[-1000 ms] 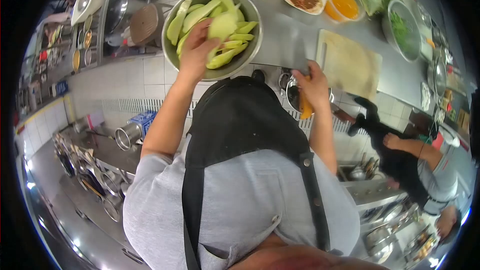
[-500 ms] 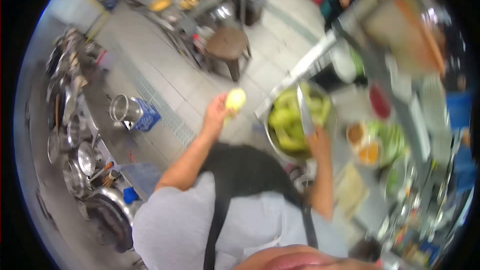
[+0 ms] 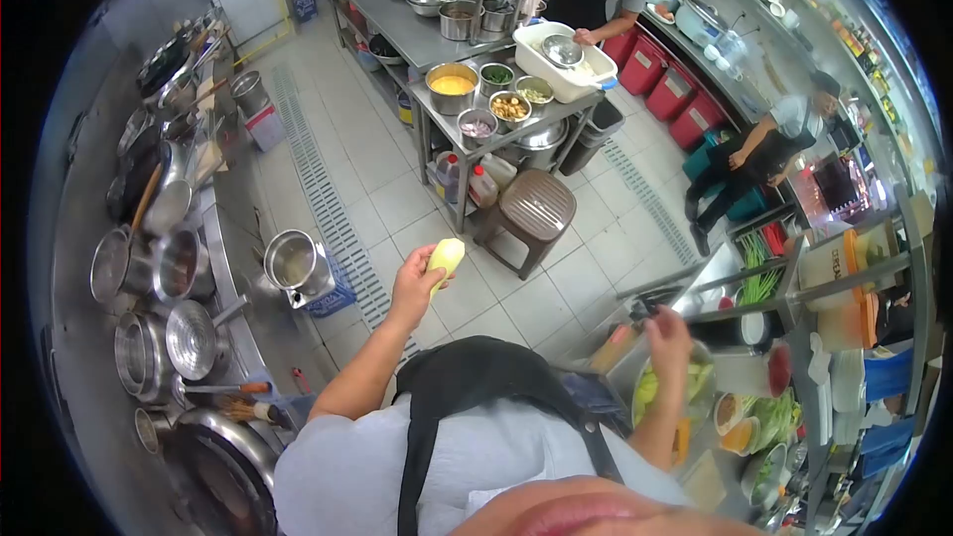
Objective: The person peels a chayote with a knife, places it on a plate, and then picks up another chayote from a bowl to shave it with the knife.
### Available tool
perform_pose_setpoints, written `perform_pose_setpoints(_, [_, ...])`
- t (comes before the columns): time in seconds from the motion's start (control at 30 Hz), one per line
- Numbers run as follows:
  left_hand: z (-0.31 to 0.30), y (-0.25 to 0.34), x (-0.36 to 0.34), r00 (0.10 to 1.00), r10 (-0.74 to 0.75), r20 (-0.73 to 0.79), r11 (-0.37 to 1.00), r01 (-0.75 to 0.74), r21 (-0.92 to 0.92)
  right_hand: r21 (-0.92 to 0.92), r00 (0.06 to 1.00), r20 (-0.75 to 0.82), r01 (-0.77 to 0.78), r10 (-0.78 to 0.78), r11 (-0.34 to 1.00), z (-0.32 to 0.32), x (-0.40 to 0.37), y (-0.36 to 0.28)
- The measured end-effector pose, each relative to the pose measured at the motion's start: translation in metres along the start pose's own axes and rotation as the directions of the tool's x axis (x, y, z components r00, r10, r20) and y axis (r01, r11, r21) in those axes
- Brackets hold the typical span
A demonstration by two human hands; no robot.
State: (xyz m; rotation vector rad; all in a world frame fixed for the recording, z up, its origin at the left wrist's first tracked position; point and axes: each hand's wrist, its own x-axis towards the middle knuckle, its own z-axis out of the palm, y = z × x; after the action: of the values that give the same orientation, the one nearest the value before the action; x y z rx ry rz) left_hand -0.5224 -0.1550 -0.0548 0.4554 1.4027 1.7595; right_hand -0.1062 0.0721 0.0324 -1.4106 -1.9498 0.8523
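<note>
Brown stool (image 3: 538, 206), red bins (image 3: 658, 77), pale grey shirt (image 3: 496, 455).

Left hand (image 3: 418, 283) extends forward, fingers (image 3: 421, 257) curled, well apart from right hand (image 3: 668, 335).

On the left, pans (image 3: 191, 339) line a worktop (image 3: 234, 273); beside it, a pot (image 3: 294, 263) sits on a box (image 3: 334, 300). Ahead, a stool (image 3: 531, 210) stands before another worktop (image 3: 427, 129) bearing containers (image 3: 453, 89) and a tub (image 3: 556, 85). Bins (image 3: 670, 94) stand beyond, rightward. Near right, a bowl (image 3: 707, 403) lies beside greens (image 3: 776, 419).
</note>
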Motion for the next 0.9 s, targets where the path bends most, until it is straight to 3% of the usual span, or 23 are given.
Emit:
perform_pose_setpoints(0.07, [-0.013, 0.021, 0.022, 0.997, 0.078, 0.023, 0.997, -0.078, -0.016, -0.056, 0.965, 0.259, 0.05, -0.034, 0.997, 0.06, 0.033, -0.013])
perform_pose_setpoints(0.13, [-0.02, 0.046, 0.044, 0.992, 0.122, 0.028, 0.992, -0.122, 0.011, -0.045, 0.907, 0.419, 0.069, -0.044, 0.997, 0.108, 0.052, -0.066])
perform_pose_setpoints(0.17, [-0.025, 0.054, 0.056, 0.986, 0.159, 0.044, 0.986, -0.161, 0.041, -0.049, 0.903, 0.427, 0.074, -0.046, 0.996, 0.127, 0.066, -0.077])
perform_pose_setpoints(0.23, [-0.049, 0.054, 0.088, 0.981, 0.186, 0.046, 0.976, -0.19, 0.103, -0.079, 0.795, 0.604, 0.133, -0.059, 0.988, 0.171, 0.101, -0.086])
perform_pose_setpoints(0.4, [-0.134, 0.052, 0.184, 0.972, 0.233, -0.017, 0.892, -0.207, 0.402, -0.037, 0.787, 0.608, 0.159, -0.104, 0.987, 0.293, 0.211, -0.111])
perform_pose_setpoints(0.5, [-0.189, 0.041, 0.232, 0.968, 0.167, -0.186, 0.915, -0.082, 0.396, 0.073, 0.781, 0.602, 0.154, -0.167, 0.985, 0.369, 0.289, -0.154])
perform_pose_setpoints(0.57, [-0.229, 0.044, 0.254, 0.939, 0.032, -0.343, 0.937, 0.092, 0.337, 0.04, 0.765, 0.589, 0.296, -0.262, 0.954, 0.418, 0.334, -0.21])
perform_pose_setpoints(0.6, [-0.233, 0.069, 0.257, 0.915, 0.096, -0.392, 0.807, 0.159, 0.569, 0.165, 0.738, 0.605, 0.25, -0.298, 0.954, 0.44, 0.352, -0.236])
perform_pose_setpoints(0.63, [-0.243, 0.077, 0.272, 0.912, 0.091, -0.399, 0.81, 0.165, 0.563, 0.284, 0.714, 0.605, 0.22, -0.352, 0.933, 0.464, 0.383, -0.269])
perform_pose_setpoints(0.7, [-0.273, 0.088, 0.286, 0.901, 0.142, -0.41, 0.888, 0.067, 0.456, 0.258, 0.667, 0.577, 0.399, -0.472, 0.88, 0.506, 0.434, -0.331])
perform_pose_setpoints(0.73, [-0.279, 0.094, 0.299, 0.886, 0.175, -0.43, 0.958, -0.052, 0.282, 0.304, 0.633, 0.532, 0.477, -0.562, 0.825, 0.527, 0.462, -0.364])
perform_pose_setpoints(0.77, [-0.284, 0.102, 0.31, 0.888, 0.172, -0.426, 0.96, -0.054, 0.275, 0.342, 0.594, 0.478, 0.552, -0.646, 0.761, 0.542, 0.486, -0.399])
perform_pose_setpoints(0.83, [-0.292, 0.122, 0.341, 0.812, 0.109, -0.573, 0.984, -0.008, 0.176, 0.348, 0.594, 0.434, 0.583, -0.677, 0.734, 0.547, 0.522, -0.484])
perform_pose_setpoints(0.9, [-0.309, 0.126, 0.382, 0.828, 0.075, -0.555, 0.988, 0.015, 0.155, 0.353, 0.553, 0.303, 0.692, -0.776, 0.63, 0.562, 0.569, -0.552])
